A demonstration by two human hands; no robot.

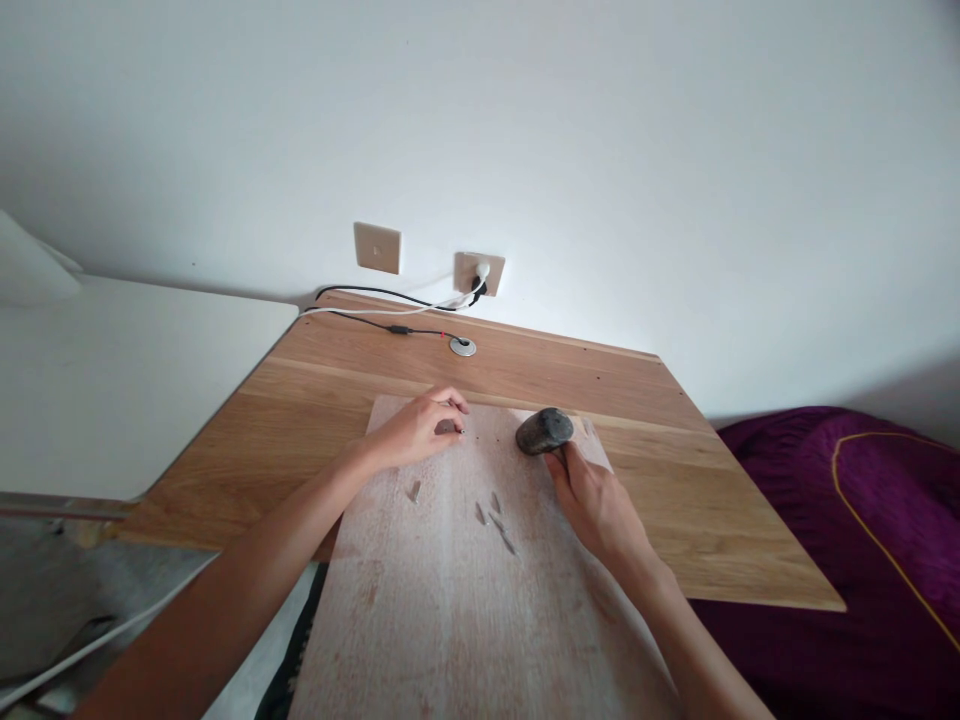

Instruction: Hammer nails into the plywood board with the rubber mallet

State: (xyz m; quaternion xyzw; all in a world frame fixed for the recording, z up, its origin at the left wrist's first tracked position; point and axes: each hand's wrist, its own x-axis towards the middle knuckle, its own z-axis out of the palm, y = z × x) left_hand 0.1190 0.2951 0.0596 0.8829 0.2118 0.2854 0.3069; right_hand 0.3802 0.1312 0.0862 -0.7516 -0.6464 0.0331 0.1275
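Note:
My right hand (596, 490) is closed around the handle of a rubber mallet (545, 431), whose dark, rounded head is held over the far right part of a pale wooden board (420, 620). Near the board's far left edge, my left hand (427, 428) curls with thumb and fingertips close together. A tiny dark tip shows at those fingertips, too small to name. Several small, slim, greyish pieces (497, 522) lie loose between my hands and nearer to me. One more such piece (415, 491) lies below my left hand. A few tiny dark holes or dots mark the board between my hands.
The board rests on a brown wooden desktop (720, 520) against a white wall. Black and white cables (382, 292) run from a wall socket (491, 275) past a round cable grommet (463, 347). A white surface (135, 390) stands left; purple fabric (795, 490) lies right.

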